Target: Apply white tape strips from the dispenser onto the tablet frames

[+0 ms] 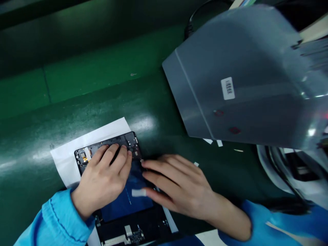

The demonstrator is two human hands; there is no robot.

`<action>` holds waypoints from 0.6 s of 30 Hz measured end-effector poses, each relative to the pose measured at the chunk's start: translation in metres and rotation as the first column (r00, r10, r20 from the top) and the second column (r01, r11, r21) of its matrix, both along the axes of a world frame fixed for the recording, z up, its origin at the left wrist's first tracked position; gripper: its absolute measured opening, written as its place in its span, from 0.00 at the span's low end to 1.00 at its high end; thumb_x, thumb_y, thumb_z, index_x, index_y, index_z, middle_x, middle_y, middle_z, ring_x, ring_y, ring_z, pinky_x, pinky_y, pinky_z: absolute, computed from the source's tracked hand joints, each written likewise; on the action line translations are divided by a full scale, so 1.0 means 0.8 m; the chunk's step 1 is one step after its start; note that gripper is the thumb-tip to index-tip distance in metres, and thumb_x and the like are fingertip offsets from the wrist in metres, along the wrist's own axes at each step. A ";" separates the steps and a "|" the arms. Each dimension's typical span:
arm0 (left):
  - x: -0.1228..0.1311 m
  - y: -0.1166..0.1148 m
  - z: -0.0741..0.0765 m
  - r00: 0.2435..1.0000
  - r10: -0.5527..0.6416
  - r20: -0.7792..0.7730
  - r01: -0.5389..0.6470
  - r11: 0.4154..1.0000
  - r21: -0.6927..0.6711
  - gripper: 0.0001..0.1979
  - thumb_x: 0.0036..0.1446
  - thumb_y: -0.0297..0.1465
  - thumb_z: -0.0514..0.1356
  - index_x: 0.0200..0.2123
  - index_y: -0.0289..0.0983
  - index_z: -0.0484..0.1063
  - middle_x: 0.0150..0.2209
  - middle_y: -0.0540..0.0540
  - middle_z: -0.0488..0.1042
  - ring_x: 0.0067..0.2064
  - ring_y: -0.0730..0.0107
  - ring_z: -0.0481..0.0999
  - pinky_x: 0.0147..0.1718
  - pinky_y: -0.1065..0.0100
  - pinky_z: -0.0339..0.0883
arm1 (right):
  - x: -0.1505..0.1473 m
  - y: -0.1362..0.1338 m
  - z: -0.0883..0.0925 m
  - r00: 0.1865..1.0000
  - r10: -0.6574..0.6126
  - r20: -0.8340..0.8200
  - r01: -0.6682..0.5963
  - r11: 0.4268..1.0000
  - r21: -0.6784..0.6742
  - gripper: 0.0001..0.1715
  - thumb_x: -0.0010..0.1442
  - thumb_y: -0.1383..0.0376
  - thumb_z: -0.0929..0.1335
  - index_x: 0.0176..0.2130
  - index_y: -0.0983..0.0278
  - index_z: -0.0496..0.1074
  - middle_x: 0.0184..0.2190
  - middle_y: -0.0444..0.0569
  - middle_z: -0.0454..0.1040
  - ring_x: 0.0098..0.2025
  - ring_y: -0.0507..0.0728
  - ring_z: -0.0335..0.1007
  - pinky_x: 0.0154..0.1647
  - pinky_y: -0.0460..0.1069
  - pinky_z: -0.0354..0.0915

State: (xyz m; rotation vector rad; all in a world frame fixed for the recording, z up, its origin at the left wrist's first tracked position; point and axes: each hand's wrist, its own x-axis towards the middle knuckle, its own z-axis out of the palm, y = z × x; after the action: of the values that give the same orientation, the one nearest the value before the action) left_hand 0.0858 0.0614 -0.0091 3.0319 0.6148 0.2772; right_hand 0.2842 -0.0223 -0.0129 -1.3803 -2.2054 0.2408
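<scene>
An opened tablet [133, 208] lies with its inside facing up, showing a blue battery panel, circuit boards and ribbon cables. Beneath it is a white sheet [65, 164]. My left hand [106, 176] rests across the tablet's upper part, its bent fingertips touching the black board area; the thumb is hidden. At the tablet's right edge is my right hand [179, 184], fingers apart, with the index and middle fingertips by the frame. A small white strip [138, 193] sits at the right thumb's tip, over the battery; whether it sticks to the thumb cannot be made out.
A large grey machine housing [238, 75] with a barcode label [228, 88] stands at the upper right. White scraps [219, 142] lie along its lower edge. Looped cables [279, 171] are at the right on the green work surface [159, 116]. Another black cable [189, 29] runs behind the housing.
</scene>
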 end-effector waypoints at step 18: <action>-0.003 0.003 -0.004 0.999 0.017 0.037 -0.016 0.999 -0.028 0.14 0.62 0.27 0.55 0.49 0.30 0.73 0.49 0.42 0.77 0.51 0.57 0.72 0.51 0.57 0.64 | -0.024 0.024 0.034 0.885 -0.019 -0.466 -0.228 0.854 -0.467 0.17 0.53 0.61 0.75 0.27 0.62 0.64 0.29 0.40 0.66 0.35 0.50 0.64 0.43 0.48 0.65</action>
State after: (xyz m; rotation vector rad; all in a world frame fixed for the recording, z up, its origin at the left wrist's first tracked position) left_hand 0.0831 0.0634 -0.0121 2.9892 0.6365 0.3223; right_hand 0.2652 -0.0029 0.0146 -1.2749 -1.8762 1.1494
